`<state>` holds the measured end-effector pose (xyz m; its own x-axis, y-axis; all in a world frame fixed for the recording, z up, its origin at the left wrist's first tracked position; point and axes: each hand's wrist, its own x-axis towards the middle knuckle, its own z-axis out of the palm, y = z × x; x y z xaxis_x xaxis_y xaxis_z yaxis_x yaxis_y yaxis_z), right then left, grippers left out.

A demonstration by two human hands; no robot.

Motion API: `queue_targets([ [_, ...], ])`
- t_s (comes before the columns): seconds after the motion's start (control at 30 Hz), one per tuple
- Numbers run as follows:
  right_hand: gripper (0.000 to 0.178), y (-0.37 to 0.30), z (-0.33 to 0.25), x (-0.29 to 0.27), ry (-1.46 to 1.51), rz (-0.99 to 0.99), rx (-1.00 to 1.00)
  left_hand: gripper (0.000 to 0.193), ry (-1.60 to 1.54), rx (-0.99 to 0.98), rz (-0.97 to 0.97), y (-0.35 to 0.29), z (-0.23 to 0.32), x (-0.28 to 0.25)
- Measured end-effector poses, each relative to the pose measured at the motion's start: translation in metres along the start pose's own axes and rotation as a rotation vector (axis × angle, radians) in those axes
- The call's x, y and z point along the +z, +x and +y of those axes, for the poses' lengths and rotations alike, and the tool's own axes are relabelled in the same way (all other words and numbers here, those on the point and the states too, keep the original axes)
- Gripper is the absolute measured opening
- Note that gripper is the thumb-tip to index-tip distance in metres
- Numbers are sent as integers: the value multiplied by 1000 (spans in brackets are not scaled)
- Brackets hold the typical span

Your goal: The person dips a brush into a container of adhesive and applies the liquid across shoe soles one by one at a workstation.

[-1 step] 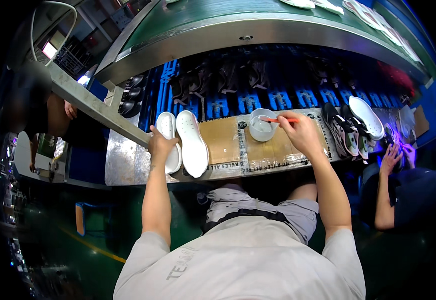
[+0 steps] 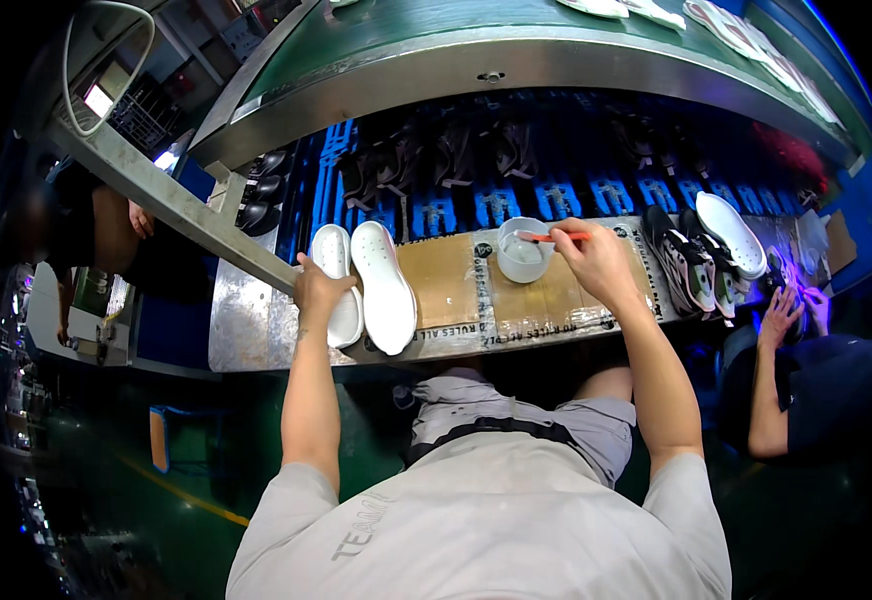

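Two white shoe soles lie side by side on the bench at my left. My left hand (image 2: pixel 320 287) is closed on the edge of the left white shoe sole (image 2: pixel 344 318); its fingers are partly hidden. The second white shoe sole (image 2: pixel 384 290) lies just right of it, untouched. My right hand (image 2: pixel 596 262) pinches the red handle of a brush (image 2: pixel 568 236). The brush's head end is over or inside a translucent plastic cup (image 2: pixel 523 265), which stands on the cardboard (image 2: pixel 446 285) covering the bench. Whitish contents show in the cup.
Dark sneakers (image 2: pixel 691 270) and another white sole (image 2: pixel 734 235) stand right of the cardboard. A co-worker's hands (image 2: pixel 782 318) are beyond them. Behind the bench, shoe uppers (image 2: pixel 456 155) hang on a blue-lit rack below a green conveyor (image 2: pixel 436 45). A metal bar (image 2: pixel 191 205) slants at left.
My right hand and the brush have shifted very slightly left at the cup. My left hand stays on the left sole.
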<state>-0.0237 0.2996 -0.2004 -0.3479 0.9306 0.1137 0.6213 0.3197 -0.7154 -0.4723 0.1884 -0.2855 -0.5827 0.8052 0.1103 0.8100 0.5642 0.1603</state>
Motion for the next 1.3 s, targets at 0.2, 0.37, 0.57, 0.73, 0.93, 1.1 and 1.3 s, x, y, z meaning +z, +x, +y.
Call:
queue_targets([
  [0.2,26,3,-19,1,-37,-46,24,43,-734,-150,-234,7,-75,31],
  [0.37,23,-16,-8,-8,251,224,-145,61,-1698,-449,-368,-51,-49,-28],
  [0.57,22,-25,4,-5,276,86,-45,73,-2525,-42,-652,-93,-31,-35],
  [0.73,23,-32,0,-7,494,72,-149,64,-2384,-48,-765,-106,8,-19],
  [0.93,24,-37,-26,-8,572,-24,-200,64,-2346,-218,-862,-111,55,8],
  [1.1,27,-43,-14,0,584,-110,-141,72,-2378,-173,-788,-123,64,5],
  [1.3,29,-47,-23,2,623,-117,-134,90,-2589,-104,-682,-144,79,-15],
])
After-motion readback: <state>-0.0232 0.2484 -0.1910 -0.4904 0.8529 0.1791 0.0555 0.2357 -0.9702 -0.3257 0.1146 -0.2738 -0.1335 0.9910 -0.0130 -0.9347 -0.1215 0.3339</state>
